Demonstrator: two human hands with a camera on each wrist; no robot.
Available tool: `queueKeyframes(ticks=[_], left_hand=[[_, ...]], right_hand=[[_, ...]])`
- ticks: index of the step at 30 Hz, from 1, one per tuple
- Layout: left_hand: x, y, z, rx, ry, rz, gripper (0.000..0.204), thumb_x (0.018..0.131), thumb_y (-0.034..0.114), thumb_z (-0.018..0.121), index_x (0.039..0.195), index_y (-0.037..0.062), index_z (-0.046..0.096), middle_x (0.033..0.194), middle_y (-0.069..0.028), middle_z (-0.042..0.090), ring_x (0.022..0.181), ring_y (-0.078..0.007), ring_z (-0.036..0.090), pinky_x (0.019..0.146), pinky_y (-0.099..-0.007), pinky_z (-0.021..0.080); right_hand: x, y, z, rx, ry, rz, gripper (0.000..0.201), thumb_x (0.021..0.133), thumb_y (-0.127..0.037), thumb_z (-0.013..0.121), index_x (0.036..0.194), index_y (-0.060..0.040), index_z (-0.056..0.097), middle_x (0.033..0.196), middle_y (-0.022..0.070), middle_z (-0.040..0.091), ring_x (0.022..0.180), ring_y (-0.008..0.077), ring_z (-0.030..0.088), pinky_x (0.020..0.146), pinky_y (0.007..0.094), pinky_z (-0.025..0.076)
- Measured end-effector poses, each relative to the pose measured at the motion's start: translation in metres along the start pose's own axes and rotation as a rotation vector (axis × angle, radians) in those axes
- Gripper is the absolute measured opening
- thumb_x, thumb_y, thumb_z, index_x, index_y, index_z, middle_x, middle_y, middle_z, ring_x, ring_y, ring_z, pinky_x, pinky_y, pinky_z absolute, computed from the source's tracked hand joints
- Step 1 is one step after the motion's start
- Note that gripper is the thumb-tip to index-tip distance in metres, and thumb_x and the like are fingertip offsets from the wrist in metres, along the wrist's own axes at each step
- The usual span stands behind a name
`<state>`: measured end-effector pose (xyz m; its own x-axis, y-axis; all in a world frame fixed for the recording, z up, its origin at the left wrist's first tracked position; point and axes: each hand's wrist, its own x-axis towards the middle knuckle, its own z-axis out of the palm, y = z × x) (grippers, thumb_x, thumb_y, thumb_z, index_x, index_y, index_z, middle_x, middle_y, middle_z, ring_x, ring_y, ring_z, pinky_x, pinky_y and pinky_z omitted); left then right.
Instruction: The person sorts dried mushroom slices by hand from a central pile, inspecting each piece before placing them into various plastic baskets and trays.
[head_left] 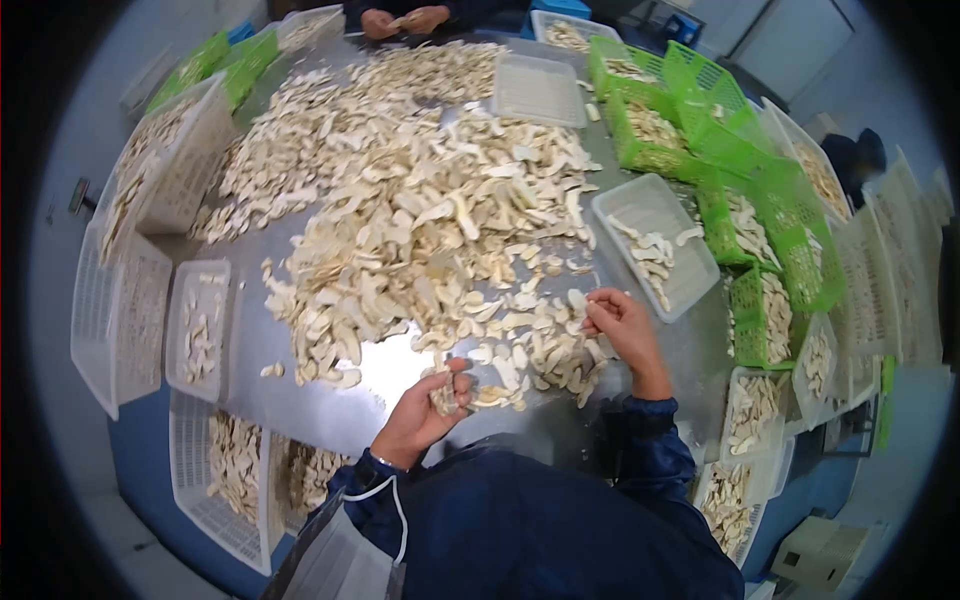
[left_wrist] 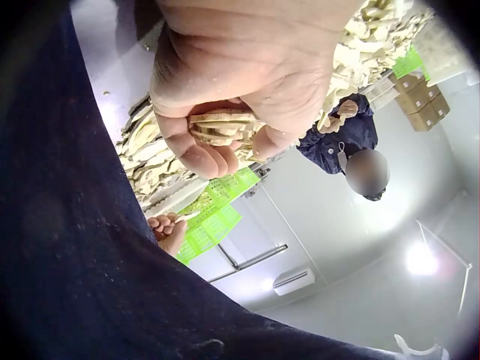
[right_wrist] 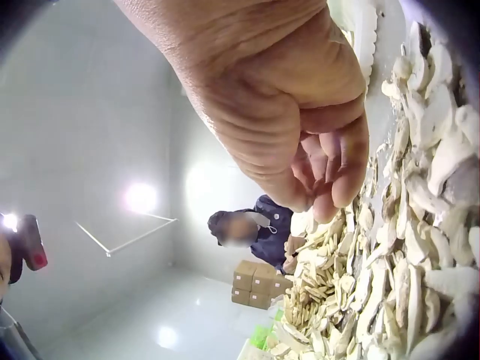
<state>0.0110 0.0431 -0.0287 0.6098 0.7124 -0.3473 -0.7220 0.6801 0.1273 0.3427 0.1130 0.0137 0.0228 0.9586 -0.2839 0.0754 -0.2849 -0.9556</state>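
A wide heap of pale dried mushroom slices (head_left: 400, 220) covers much of the metal table. At the heap's near edge, my left hand (head_left: 425, 408) grips a small stack of mushroom slices (left_wrist: 217, 126) in its curled fingers. To the right, my right hand (head_left: 622, 325) pinches a single mushroom slice (head_left: 577, 300) between thumb and fingertips, above loose slices. That slice also shows in the left wrist view as a white strip (left_wrist: 187, 216). In the right wrist view the thumb and fingers of this hand (right_wrist: 300, 127) come together, and the slice is hidden.
Right of my right hand lies a white tray (head_left: 603, 205) with some slices. Green baskets (head_left: 745, 292) with slices line the right edge. White crates (head_left: 185, 190) stand along the left, near a shallow tray (head_left: 225, 340). Another person's hands (head_left: 405, 22) work across the table.
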Motion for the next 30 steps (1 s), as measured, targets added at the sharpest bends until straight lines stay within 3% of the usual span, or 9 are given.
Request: queueKeyframes(ticks=[6, 11, 14, 20, 21, 24, 26, 28, 30], left_hand=[[-0.003, 0.000, 0.012, -0.018, 0.017, 0.001, 0.027, 0.095, 0.017, 0.053, 0.119, 0.0070, 0.055, 0.094, -0.0069, 0.057, 0.084, -0.0193, 0.053, 0.069, -0.0302, 0.046], [-0.002, -0.004, 0.007, 0.042, 0.059, 0.001, 0.027, 0.095, 0.019, 0.053, 0.120, 0.0074, 0.056, 0.094, -0.0075, 0.057, 0.083, -0.0194, 0.053, 0.067, -0.0307, 0.047], [0.000, -0.005, 0.008, 0.051, 0.052, -0.010, 0.028, 0.095, 0.019, 0.053, 0.121, 0.0077, 0.056, 0.095, -0.0074, 0.057, 0.083, -0.0191, 0.053, 0.067, -0.0309, 0.048], [-0.002, -0.005, 0.009, 0.007, 0.026, 0.007, 0.025, 0.097, 0.016, 0.052, 0.119, 0.0065, 0.056, 0.093, -0.0085, 0.060, 0.083, -0.0210, 0.056, 0.070, -0.0321, 0.048], [-0.002, -0.004, 0.006, -0.003, 0.015, 0.008, 0.025, 0.097, 0.016, 0.052, 0.119, 0.0065, 0.056, 0.093, -0.0084, 0.061, 0.083, -0.0209, 0.056, 0.071, -0.0322, 0.048], [-0.006, -0.001, 0.006, -0.014, 0.002, 0.029, 0.025, 0.097, 0.016, 0.051, 0.119, 0.0064, 0.055, 0.094, -0.0082, 0.061, 0.083, -0.0206, 0.056, 0.072, -0.0320, 0.048], [-0.007, 0.002, 0.006, -0.010, -0.001, 0.031, 0.025, 0.097, 0.015, 0.051, 0.119, 0.0060, 0.055, 0.094, -0.0083, 0.060, 0.083, -0.0205, 0.056, 0.071, -0.0317, 0.048], [-0.008, 0.003, 0.002, -0.005, 0.011, 0.016, 0.025, 0.097, 0.015, 0.051, 0.120, 0.0051, 0.055, 0.094, -0.0081, 0.059, 0.084, -0.0204, 0.056, 0.072, -0.0315, 0.048], [-0.006, 0.001, 0.001, -0.015, 0.005, 0.003, 0.026, 0.097, 0.015, 0.051, 0.120, 0.0047, 0.054, 0.095, -0.0081, 0.059, 0.084, -0.0203, 0.056, 0.072, -0.0315, 0.048]], right_hand=[[-0.024, -0.013, -0.055, -0.123, 0.187, -0.028, 0.016, 0.093, -0.015, 0.064, 0.104, -0.0025, 0.062, 0.080, 0.0025, 0.064, 0.066, 0.0097, 0.065, 0.057, 0.0220, 0.049], [-0.032, -0.023, -0.136, 0.298, 0.729, -0.300, 0.015, 0.096, -0.019, 0.061, 0.104, -0.0062, 0.063, 0.081, -0.0004, 0.062, 0.061, 0.0054, 0.053, 0.053, 0.0194, 0.043], [-0.021, -0.040, -0.171, 0.189, 0.633, -0.228, 0.017, 0.097, -0.021, 0.061, 0.106, -0.0067, 0.063, 0.083, 0.0001, 0.064, 0.061, 0.0048, 0.053, 0.053, 0.0183, 0.042], [0.025, -0.066, -0.192, 0.656, 0.753, -0.506, 0.033, 0.097, -0.026, 0.060, 0.120, -0.0034, 0.057, 0.102, 0.0069, 0.068, 0.080, 0.0119, 0.063, 0.062, 0.0225, 0.050], [0.028, -0.058, -0.184, 0.603, 0.761, -0.486, 0.040, 0.095, -0.025, 0.062, 0.127, -0.0022, 0.053, 0.109, 0.0084, 0.068, 0.094, 0.0166, 0.065, 0.068, 0.0251, 0.052], [0.016, -0.046, -0.123, -0.100, 0.534, -0.186, 0.042, 0.091, -0.024, 0.064, 0.126, -0.0030, 0.055, 0.110, 0.0093, 0.069, 0.097, 0.0196, 0.066, 0.072, 0.0272, 0.053], [0.007, -0.028, -0.081, -0.624, 0.232, -0.109, 0.041, 0.088, -0.023, 0.066, 0.124, -0.0041, 0.059, 0.111, 0.0110, 0.069, 0.095, 0.0218, 0.067, 0.073, 0.0292, 0.053], [-0.010, -0.031, -0.029, -0.662, 0.044, -0.158, 0.036, 0.084, -0.022, 0.068, 0.116, -0.0058, 0.064, 0.105, 0.0117, 0.069, 0.095, 0.0257, 0.066, 0.081, 0.0341, 0.053], [-0.009, -0.010, -0.002, -0.855, 0.049, -0.544, 0.034, 0.081, -0.020, 0.069, 0.111, -0.0057, 0.066, 0.102, 0.0117, 0.068, 0.099, 0.0278, 0.064, 0.087, 0.0368, 0.051]])
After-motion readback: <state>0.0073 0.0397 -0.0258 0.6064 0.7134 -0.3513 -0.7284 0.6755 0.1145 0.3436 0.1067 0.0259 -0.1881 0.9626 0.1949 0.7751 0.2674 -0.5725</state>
